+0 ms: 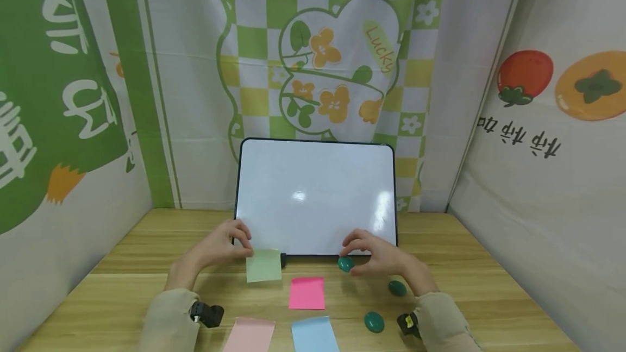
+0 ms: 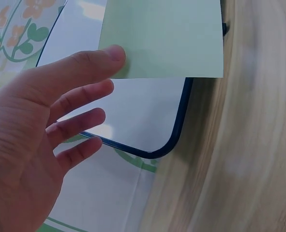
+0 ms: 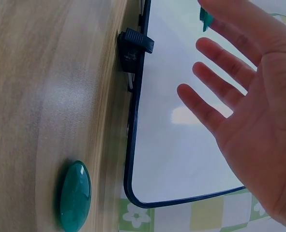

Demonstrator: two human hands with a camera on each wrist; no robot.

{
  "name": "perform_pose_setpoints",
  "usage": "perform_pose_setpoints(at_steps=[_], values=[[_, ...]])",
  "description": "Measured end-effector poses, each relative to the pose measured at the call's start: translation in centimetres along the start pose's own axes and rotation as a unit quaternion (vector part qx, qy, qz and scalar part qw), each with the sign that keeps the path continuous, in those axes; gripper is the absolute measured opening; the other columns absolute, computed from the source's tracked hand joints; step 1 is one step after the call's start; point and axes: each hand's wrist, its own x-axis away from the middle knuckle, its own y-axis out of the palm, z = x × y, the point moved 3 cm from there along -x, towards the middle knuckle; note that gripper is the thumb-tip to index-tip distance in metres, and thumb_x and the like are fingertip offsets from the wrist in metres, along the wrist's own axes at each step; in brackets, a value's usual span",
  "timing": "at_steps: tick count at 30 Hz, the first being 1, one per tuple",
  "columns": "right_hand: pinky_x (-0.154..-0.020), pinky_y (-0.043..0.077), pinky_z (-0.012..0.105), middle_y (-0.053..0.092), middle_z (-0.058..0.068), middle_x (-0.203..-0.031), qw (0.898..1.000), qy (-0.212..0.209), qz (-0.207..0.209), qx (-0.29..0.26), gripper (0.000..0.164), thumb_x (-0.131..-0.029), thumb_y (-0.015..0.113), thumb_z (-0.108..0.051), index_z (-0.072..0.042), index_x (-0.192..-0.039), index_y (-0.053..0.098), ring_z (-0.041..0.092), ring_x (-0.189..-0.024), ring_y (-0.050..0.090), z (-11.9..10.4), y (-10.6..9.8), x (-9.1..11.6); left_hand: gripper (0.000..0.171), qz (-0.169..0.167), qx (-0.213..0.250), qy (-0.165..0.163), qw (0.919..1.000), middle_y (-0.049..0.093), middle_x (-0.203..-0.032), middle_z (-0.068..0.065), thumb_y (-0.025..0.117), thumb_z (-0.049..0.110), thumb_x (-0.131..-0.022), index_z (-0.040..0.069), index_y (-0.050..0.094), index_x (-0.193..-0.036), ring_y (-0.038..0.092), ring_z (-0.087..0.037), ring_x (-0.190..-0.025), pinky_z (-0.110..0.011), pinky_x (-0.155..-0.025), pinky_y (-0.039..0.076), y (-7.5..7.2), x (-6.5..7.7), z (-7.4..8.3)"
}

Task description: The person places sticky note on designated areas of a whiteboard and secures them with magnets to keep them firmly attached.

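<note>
My left hand (image 1: 226, 242) pinches a pale green sticky note (image 1: 264, 266) by its upper left corner, thumb in front. The note hangs before the lower left part of a whiteboard (image 1: 313, 194) with a dark frame. Between the thumb and fingertips of my right hand (image 1: 374, 253) is a green oval magnet (image 1: 345, 263), held near the board's lower edge; in the right wrist view only a sliver of this magnet (image 3: 205, 19) shows past the thumb. The other right fingers are spread in front of the board.
On the wooden table (image 1: 122, 281) lie a hot pink note (image 1: 307, 293), a light pink note (image 1: 250, 334) and a blue note (image 1: 315, 334). Two more green magnets (image 1: 374, 321) lie at the right. A black clip foot (image 3: 133, 48) grips the board's bottom edge. Printed cloth (image 1: 332, 69) hangs behind.
</note>
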Motion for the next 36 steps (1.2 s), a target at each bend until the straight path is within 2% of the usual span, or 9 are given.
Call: perform_pose_setpoints(at_steps=[3, 10, 17, 23, 29, 32, 36], values=[[-0.104, 0.046, 0.046, 0.054, 0.004, -0.130, 1.000, -0.009, 0.011, 0.015, 0.033, -0.086, 0.078, -0.025, -0.021, -0.118, 0.069, 0.022, -0.123, 0.048, -0.1, 0.1, 0.0, 0.011, 0.006, -0.004, 0.002, 1.0000, 0.063, -0.104, -0.006, 0.081, 0.021, -0.080, 0.022, 0.075, -0.071, 0.051, -0.021, -0.102, -0.045, -0.091, 0.042, -0.1, 0.0, 0.1], [-0.105, 0.044, 0.050, 0.053, 0.010, -0.135, 0.997, -0.037, 0.050, 0.044, 0.035, -0.084, 0.080, -0.023, -0.022, -0.117, 0.070, 0.026, -0.129, 0.044, -0.4, 0.2, -0.3, 0.011, 0.004, -0.007, 0.000, 1.0000, 0.065, -0.114, -0.009, 0.080, 0.019, -0.081, 0.023, 0.074, -0.073, 0.055, -0.029, -0.112, -0.056, -0.096, 0.044, -0.2, 0.2, 0.2], [-0.106, 0.046, 0.049, 0.051, 0.005, -0.138, 0.993, -0.036, 0.084, 0.068, 0.035, -0.082, 0.082, -0.025, -0.022, -0.116, 0.071, 0.024, -0.133, 0.041, -0.7, -0.1, -0.7, 0.012, 0.023, -0.016, 0.019, 0.9994, 0.064, -0.125, -0.013, 0.079, 0.016, -0.081, 0.022, 0.074, -0.073, 0.050, -0.042, -0.126, -0.067, -0.106, 0.036, -0.5, 0.1, 0.1], [-0.108, 0.046, 0.048, 0.051, 0.002, -0.139, 0.990, -0.040, 0.102, 0.085, 0.036, -0.082, 0.082, -0.025, -0.023, -0.116, 0.071, 0.024, -0.136, 0.040, -1.0, -0.3, -1.3, 0.013, 0.034, -0.020, -0.003, 0.9992, 0.062, -0.132, -0.012, 0.080, 0.018, -0.082, 0.023, 0.073, -0.072, 0.040, -0.046, -0.137, -0.071, -0.110, 0.028, -0.8, 0.2, -0.1], [-0.105, 0.048, 0.050, 0.053, 0.005, -0.137, 0.984, -0.063, 0.133, 0.100, 0.037, -0.080, 0.084, -0.024, -0.018, -0.114, 0.072, 0.027, -0.134, 0.042, -1.4, -0.2, -1.6, 0.011, 0.033, -0.036, 0.023, 0.9985, 0.062, -0.132, -0.015, 0.078, 0.019, -0.083, 0.022, 0.073, -0.073, 0.039, -0.049, -0.138, -0.070, -0.110, 0.029, -0.4, -0.3, 0.2], [-0.104, 0.048, 0.050, 0.054, 0.006, -0.136, 0.979, -0.077, 0.149, 0.112, 0.037, -0.080, 0.084, -0.024, -0.017, -0.114, 0.072, 0.027, -0.134, 0.043, -1.5, -0.1, -1.8, 0.012, 0.029, -0.042, 0.015, 0.9986, 0.062, -0.134, -0.015, 0.078, 0.018, -0.083, 0.023, 0.072, -0.073, 0.038, -0.048, -0.139, -0.069, -0.111, 0.028, -0.2, -0.5, 0.2], [-0.105, 0.048, 0.051, 0.056, 0.005, -0.134, 0.968, -0.093, 0.187, 0.138, 0.038, -0.078, 0.085, -0.024, -0.017, -0.113, 0.072, 0.028, -0.135, 0.044, -1.7, 0.0, -2.2, 0.015, 0.030, -0.055, 0.014, 0.9980, 0.060, -0.137, -0.013, 0.078, 0.017, -0.083, 0.023, 0.071, -0.072, 0.034, -0.045, -0.142, -0.070, -0.112, 0.026, -0.2, -0.9, 0.2]])
